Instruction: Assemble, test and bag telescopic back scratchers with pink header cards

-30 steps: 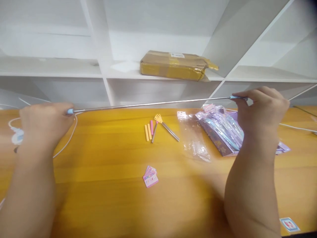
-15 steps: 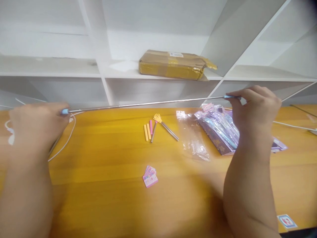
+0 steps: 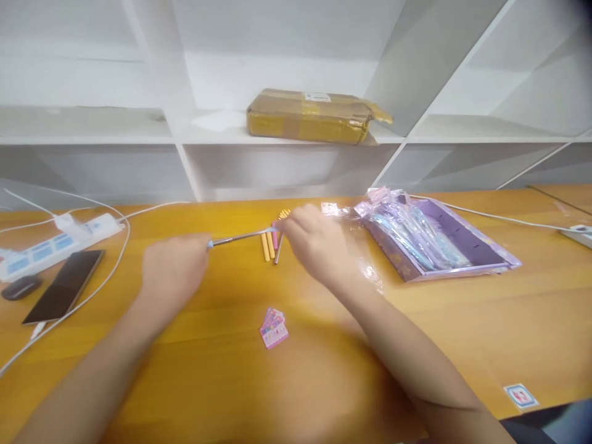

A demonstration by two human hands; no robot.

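A thin telescopic metal rod (image 3: 243,237) with light blue ends spans the short gap between my hands, above the table. My left hand (image 3: 174,262) is closed around its left end. My right hand (image 3: 317,240) pinches the other end, hiding most of its tip. Just behind and below the rod lie two yellow-orange sticks (image 3: 265,246), a pink stick (image 3: 274,237) and a slim metal tube (image 3: 278,250). An orange hand-shaped piece (image 3: 284,214) shows partly beside my right fingers. Small pink printed cards (image 3: 274,330) lie fanned nearer to me.
A purple open box (image 3: 483,246) with several plastic-wrapped items stands right. A clear bag (image 3: 372,277) lies partly behind my right arm. At left are a power strip (image 3: 50,250), phone (image 3: 65,287), mouse (image 3: 21,287) and white cables. A taped parcel (image 3: 309,117) sits on the shelf.
My hands have come from wide apart to close together, and the rod between them has shortened from a long span to a small piece. The view has shifted slightly.
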